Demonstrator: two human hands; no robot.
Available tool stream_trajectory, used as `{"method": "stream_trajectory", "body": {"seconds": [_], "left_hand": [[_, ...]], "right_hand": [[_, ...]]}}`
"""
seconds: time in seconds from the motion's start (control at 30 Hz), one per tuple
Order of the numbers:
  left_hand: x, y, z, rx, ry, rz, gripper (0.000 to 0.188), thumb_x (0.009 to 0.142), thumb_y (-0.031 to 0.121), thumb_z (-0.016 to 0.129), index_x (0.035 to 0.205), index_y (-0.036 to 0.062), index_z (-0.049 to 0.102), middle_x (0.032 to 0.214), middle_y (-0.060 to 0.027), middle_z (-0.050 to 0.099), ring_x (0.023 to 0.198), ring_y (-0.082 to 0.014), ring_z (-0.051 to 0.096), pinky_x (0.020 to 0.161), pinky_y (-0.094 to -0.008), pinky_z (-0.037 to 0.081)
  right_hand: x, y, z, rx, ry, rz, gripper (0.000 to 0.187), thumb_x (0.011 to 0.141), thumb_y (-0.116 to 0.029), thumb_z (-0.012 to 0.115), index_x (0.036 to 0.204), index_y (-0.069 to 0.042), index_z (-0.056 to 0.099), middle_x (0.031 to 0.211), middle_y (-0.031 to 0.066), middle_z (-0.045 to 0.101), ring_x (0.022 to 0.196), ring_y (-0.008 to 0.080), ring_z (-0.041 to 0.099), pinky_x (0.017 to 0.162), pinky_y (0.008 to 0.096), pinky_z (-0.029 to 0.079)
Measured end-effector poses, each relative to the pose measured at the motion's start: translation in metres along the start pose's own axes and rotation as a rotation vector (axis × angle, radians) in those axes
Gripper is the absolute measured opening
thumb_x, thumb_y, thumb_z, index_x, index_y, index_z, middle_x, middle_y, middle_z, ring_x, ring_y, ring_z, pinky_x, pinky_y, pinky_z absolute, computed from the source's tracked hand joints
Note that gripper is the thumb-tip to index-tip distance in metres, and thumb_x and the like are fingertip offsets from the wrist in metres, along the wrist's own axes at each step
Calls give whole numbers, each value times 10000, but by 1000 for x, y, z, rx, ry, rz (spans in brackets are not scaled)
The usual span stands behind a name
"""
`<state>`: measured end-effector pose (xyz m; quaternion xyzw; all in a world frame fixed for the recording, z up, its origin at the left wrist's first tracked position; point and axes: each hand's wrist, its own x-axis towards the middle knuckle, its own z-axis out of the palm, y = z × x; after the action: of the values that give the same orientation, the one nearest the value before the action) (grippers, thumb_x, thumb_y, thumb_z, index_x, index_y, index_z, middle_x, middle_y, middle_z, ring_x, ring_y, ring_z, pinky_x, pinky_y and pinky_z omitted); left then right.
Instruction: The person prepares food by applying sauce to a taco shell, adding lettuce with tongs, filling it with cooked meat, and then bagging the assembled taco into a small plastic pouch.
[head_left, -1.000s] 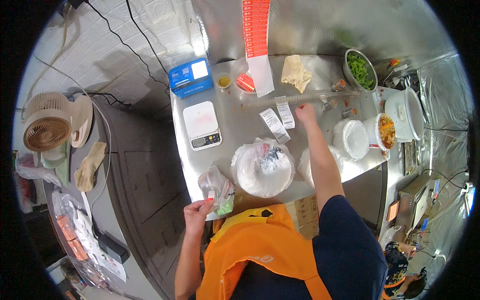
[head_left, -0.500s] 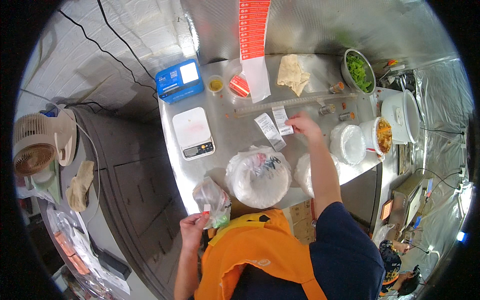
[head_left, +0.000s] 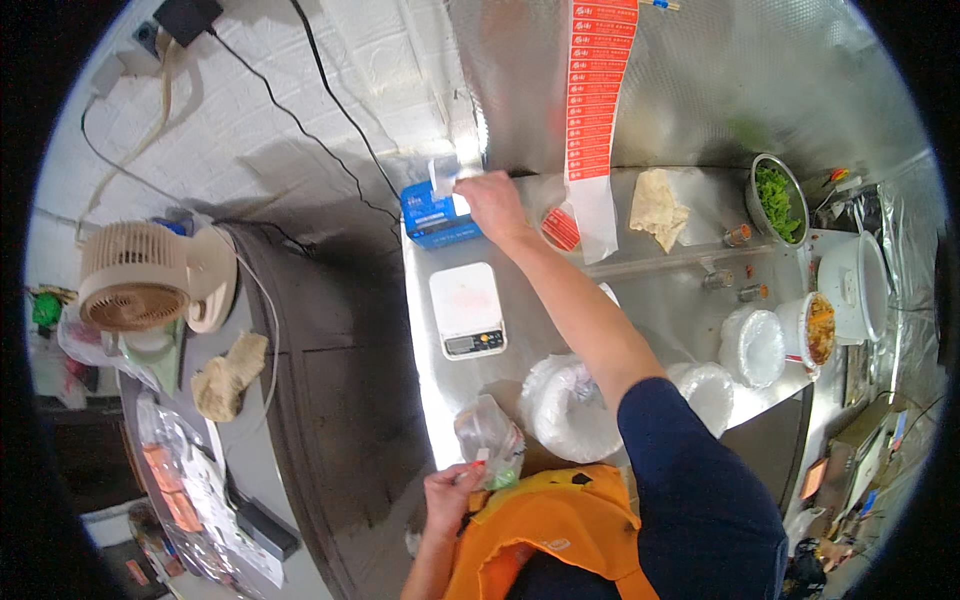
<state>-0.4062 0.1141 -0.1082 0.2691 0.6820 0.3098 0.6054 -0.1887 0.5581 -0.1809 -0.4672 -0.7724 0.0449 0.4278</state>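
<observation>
My right hand [head_left: 490, 203] is stretched over the blue box [head_left: 440, 222] at the back left of the table, its fingers closed on a small white slip of paper [head_left: 441, 180]. By the table's front edge my left hand [head_left: 450, 496] pinches a clear plastic bag [head_left: 487, 432] with something green low inside it. A small red-and-white piece [head_left: 482, 458] shows at the left fingertips. My right forearm crosses above the metal table and hides most of the spot where the printed slips lay; a white edge [head_left: 608, 292] peeks out beside it.
A white kitchen scale [head_left: 467, 305] stands near the blue box. Plastic-lined tubs [head_left: 707, 392] line the front edge. A strip of red labels [head_left: 600, 90] hangs at the back, near a flat cloth [head_left: 657, 208] and a bowl of greens [head_left: 778, 205]. A fan [head_left: 140, 275] stands left.
My right hand has moved from the printed slips in mid-table to the blue box at the back left. My left hand still holds the bag. The whole view has shifted.
</observation>
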Motion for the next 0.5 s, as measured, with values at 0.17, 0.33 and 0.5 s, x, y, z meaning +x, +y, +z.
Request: {"method": "stream_trajectory", "body": {"seconds": [0.17,0.33,0.5], "left_hand": [[-9,-36,-3,-145,60,-15,169,912,72,834,1023,-52,804,954,-45,777,844,-85,653,795,-248,534],[-17,-24,3,-113,33,-44,153,914,69,828,1014,-46,808,922,-27,762,825,-80,633,774,-243,509],[-21,-21,9,-97,118,-21,147,910,47,822,1014,-55,805,881,2,740,773,-54,601,721,-223,480]], "right_hand": [[-26,0,47,-330,-194,-47,255,955,-202,588,1172,-132,704,1147,116,709,1226,236,637,1178,552,348],[-35,-24,43,-319,-271,61,542,964,-417,633,1419,-122,619,1333,212,631,1362,350,545,1182,754,201],[-30,-37,61,-391,-389,189,465,1068,-424,519,1155,-54,787,1521,205,515,1484,353,422,1197,742,172]]}}
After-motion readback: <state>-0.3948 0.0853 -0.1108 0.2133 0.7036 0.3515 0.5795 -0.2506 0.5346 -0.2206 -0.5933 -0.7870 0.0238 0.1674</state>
